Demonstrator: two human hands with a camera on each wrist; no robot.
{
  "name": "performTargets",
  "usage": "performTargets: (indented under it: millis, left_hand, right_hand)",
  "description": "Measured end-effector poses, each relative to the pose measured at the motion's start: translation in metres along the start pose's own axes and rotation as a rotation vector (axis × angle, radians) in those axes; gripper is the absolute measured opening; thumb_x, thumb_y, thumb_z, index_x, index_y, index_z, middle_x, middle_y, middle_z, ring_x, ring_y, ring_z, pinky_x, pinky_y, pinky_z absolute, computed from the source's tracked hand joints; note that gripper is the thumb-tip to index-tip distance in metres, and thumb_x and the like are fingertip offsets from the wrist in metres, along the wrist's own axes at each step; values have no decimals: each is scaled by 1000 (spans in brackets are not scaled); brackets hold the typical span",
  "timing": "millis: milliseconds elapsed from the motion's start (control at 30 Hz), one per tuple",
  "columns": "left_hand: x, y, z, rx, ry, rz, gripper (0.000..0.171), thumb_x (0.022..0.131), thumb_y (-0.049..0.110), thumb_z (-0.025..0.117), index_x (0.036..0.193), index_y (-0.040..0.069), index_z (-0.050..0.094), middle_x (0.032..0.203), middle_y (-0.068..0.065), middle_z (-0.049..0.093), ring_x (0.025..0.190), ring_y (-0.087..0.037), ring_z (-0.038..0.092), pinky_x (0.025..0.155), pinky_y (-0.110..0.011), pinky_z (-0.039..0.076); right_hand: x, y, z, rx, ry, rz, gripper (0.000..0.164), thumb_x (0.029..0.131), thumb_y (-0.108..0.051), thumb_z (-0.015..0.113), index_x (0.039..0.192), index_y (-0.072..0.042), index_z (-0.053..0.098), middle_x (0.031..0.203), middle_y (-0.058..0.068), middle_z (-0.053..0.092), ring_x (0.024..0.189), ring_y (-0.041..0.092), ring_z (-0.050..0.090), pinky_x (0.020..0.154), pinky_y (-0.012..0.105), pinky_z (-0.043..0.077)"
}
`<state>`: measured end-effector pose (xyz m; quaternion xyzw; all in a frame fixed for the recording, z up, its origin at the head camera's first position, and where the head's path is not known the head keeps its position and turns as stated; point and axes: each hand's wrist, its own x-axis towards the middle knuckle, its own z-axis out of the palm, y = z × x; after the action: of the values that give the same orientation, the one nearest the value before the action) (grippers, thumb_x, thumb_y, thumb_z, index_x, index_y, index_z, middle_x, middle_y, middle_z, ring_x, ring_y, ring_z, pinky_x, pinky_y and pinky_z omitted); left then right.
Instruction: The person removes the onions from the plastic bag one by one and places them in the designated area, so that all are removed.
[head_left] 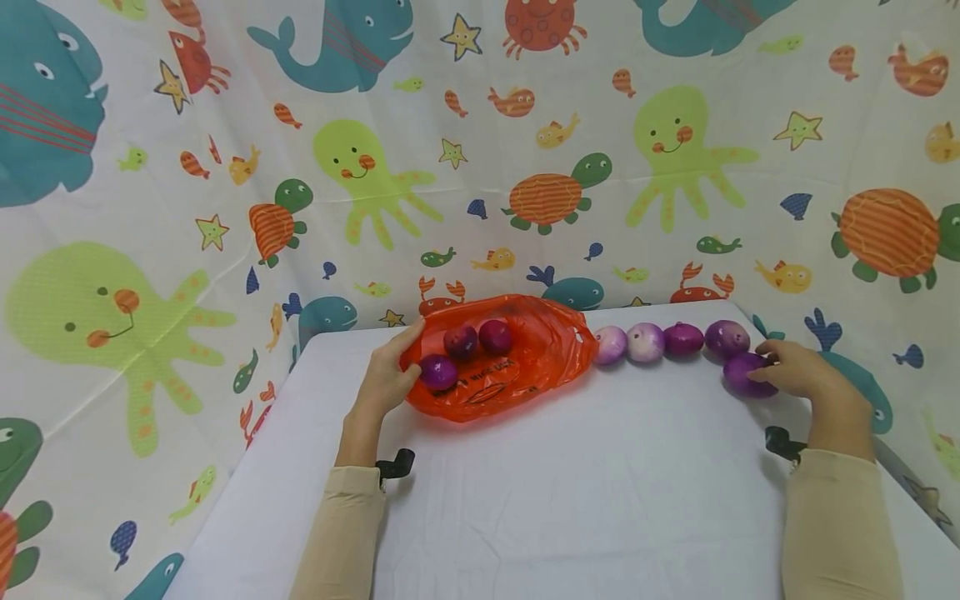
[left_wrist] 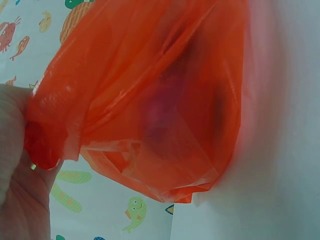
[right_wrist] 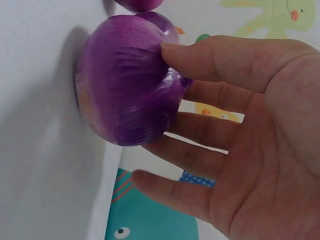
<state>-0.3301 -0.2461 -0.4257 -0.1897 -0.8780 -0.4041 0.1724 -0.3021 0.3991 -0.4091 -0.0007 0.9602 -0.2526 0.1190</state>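
Observation:
A thin red plastic bag [head_left: 536, 367] lies spread on the table, its open mouth facing left. My left hand [head_left: 386, 371] pinches the bag's rim between thumb and fingers; the left wrist view shows the bag [left_wrist: 165, 115] gathered at the thumb. Three red onions, one of them a purple onion [head_left: 438, 372] close to that hand, show in the bag. At the table's right side my right hand [head_left: 802, 375] holds another red onion [right_wrist: 125, 85] with thumb and fingertips, and the onion sits on or just above the tabletop.
Several more onions stand in a row between bag and right hand, from a pale onion [head_left: 610, 345] to a dark purple onion [head_left: 727, 339]. The table [head_left: 585, 500] wears a white cover. A sea-animal printed curtain [head_left: 465, 192] hangs behind and at both sides.

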Motion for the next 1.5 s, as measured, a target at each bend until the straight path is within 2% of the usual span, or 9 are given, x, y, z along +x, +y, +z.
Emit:
performTargets:
  millis: [300, 467, 667, 733, 933, 1067, 1267, 1400, 1500]
  left_hand:
    - [0, 0, 0, 8, -5, -9, 87, 88, -15, 69, 159, 28, 43, 163, 0, 47, 151, -29, 44, 113, -51, 48]
    - [1, -2, 1, 4, 2, 12, 83, 87, -16, 68, 159, 19, 44, 162, -2, 48, 151, -31, 45, 112, -51, 48]
    - [1, -3, 1, -6, 1, 16, 85, 87, -16, 68, 159, 22, 44, 162, -3, 48, 151, -30, 45, 112, -51, 49]
    - [1, -3, 1, -9, 0, 14, 84, 87, -16, 68, 159, 20, 44, 162, -3, 48, 151, -31, 45, 112, -52, 49]
    - [1, -3, 0, -15, -1, 15, 81, 87, -17, 67, 158, 14, 45, 162, -4, 48, 150, -32, 45, 111, -52, 49]
    - [1, -2, 0, -6, -3, 22, 81, 87, -17, 67, 158, 14, 45, 162, -4, 48, 150, -32, 45, 112, -53, 49]
    - [0, -1, 0, -4, 2, 20, 82, 87, -17, 67, 158, 17, 45, 161, -3, 49, 150, -31, 45, 112, -52, 49]
    - [1, -2, 0, -4, 3, 24, 84, 87, -17, 67, 159, 20, 45, 161, -4, 49, 150, -30, 46, 111, -51, 49]
    - [1, -3, 1, 0, 3, 25, 84, 87, -17, 67, 159, 20, 44, 161, -4, 49, 150, -30, 46, 112, -51, 49]
  right_hand:
    - [-1, -1, 0, -2, 5, 11, 75, 98, -34, 66, 144, 18, 37, 141, 47, 40, 124, 64, 44, 98, 81, 41]
    - [-2, 1, -1, 2, -5, 24, 82, 98, -40, 66, 147, 16, 32, 145, 47, 35, 128, 66, 38, 98, 83, 38]
    - [-2, 0, -2, -18, 18, 17, 95, 93, -54, 69, 147, 15, 33, 142, 47, 39, 126, 66, 38, 95, 83, 40]
    - [-2, -3, -2, -27, 29, 15, 99, 91, -58, 70, 147, 14, 33, 143, 47, 39, 126, 66, 38, 95, 83, 41]
    - [2, -19, -1, -3, 63, 10, 102, 91, -68, 65, 155, 3, 32, 152, 44, 31, 133, 66, 31, 97, 84, 39]
    - [9, -37, 3, 33, 153, -79, 94, 93, -66, 64, 157, -4, 34, 158, 40, 29, 139, 66, 28, 102, 85, 34]
    - [22, -67, 15, 69, 308, -276, 72, 97, -41, 72, 152, -4, 44, 159, 33, 37, 147, 59, 27, 112, 81, 26]
    - [25, -82, 24, 74, 357, -334, 65, 98, -32, 73, 151, -4, 47, 152, 30, 45, 131, 53, 46, 108, 75, 40]
    - [28, -89, 30, 68, 373, -346, 62, 98, -28, 73, 150, -5, 48, 149, 29, 49, 125, 49, 50, 106, 71, 43]
